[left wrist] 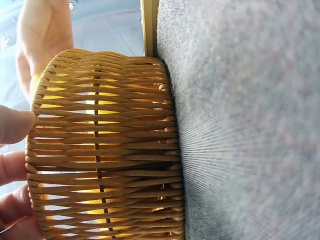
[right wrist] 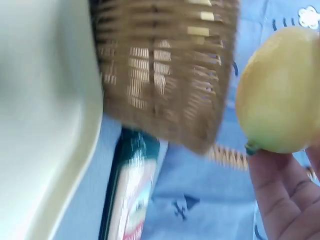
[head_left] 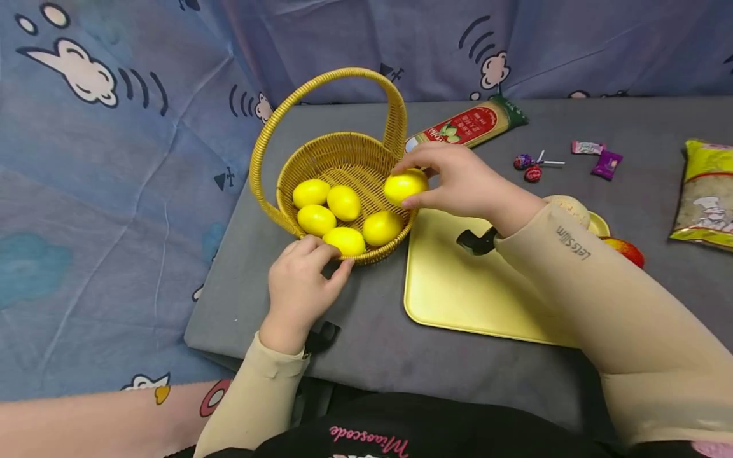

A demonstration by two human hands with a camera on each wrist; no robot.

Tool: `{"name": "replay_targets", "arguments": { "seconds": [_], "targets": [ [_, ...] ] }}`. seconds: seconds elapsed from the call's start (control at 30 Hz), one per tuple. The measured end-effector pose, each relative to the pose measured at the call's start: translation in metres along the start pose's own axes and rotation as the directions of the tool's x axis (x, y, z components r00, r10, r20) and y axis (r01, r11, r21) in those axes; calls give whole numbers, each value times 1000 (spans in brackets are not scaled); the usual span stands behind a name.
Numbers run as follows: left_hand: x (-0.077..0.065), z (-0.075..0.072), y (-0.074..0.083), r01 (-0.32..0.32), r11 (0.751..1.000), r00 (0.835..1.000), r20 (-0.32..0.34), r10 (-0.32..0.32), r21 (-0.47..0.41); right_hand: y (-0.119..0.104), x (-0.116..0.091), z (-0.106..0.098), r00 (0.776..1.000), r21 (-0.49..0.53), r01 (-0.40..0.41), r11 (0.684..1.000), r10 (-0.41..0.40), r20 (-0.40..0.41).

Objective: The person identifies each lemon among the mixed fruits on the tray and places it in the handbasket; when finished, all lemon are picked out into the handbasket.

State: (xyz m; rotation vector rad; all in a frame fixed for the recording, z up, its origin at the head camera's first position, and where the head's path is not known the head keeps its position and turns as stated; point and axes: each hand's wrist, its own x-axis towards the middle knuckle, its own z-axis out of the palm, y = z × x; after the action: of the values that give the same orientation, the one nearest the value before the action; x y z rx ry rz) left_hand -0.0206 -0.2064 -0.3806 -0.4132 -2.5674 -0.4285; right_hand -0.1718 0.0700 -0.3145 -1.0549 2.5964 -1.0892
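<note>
In the head view a yellow wicker basket (head_left: 349, 143) with a tall arched handle holds several lemons (head_left: 317, 220) on its bottom. My right hand (head_left: 452, 175) pinches another lemon (head_left: 405, 187) between thumb and fingers, over the basket's right rim. The right wrist view shows this lemon (right wrist: 280, 90) with its greenish stem end beside the woven wall. On the near rim, my left hand (head_left: 300, 280) grips the basket edge. In the left wrist view the thumb and fingers (left wrist: 15, 127) meet at the rim, and lemons show through the weave.
Right of the basket lies a yellow tray (head_left: 458, 286), partly under my right forearm. A red and green packet (head_left: 472, 124) lies behind it. Lollipops (head_left: 532, 173), wrapped candies (head_left: 607, 164), a red-yellow fruit (head_left: 627, 250) and a yellow bag (head_left: 707, 197) are farther right.
</note>
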Motion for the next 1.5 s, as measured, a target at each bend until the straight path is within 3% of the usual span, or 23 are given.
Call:
{"name": "replay_targets", "arguments": {
  "seconds": [0.17, 0.4, 0.6, 0.9, 1.2, 1.5],
  "targets": [
    [-1, 1, 0, 4, 1000, 1000, 0, -4, -2, -3, 21, 22, 998, -14, 32, 999, -31, 61],
    [0, 1, 0, -1, 1000, 1000, 14, 2, -4, -4, 36, 40, 991, -138, 8, 990, 11, 136],
    [1, -1, 1, -2, 1000, 1000, 17, 2, -4, -5, 48, 49, 983, -257, 17, 966, 30, 179],
    [1, -1, 0, -3, 1000, 1000, 5, 3, -7, -6, 60, 55, 970, -333, -23, 943, 102, 222],
    [0, 0, -1, 6, 1000, 1000, 2, -6, -17, -8, 66, 58, 950, -353, -42, 935, 147, 275],
    [0, 0, -3, 8, 1000, 1000, 2, -8, -15, -8, 59, 55, 967, -223, -31, 974, 86, 240]
  ]
}}
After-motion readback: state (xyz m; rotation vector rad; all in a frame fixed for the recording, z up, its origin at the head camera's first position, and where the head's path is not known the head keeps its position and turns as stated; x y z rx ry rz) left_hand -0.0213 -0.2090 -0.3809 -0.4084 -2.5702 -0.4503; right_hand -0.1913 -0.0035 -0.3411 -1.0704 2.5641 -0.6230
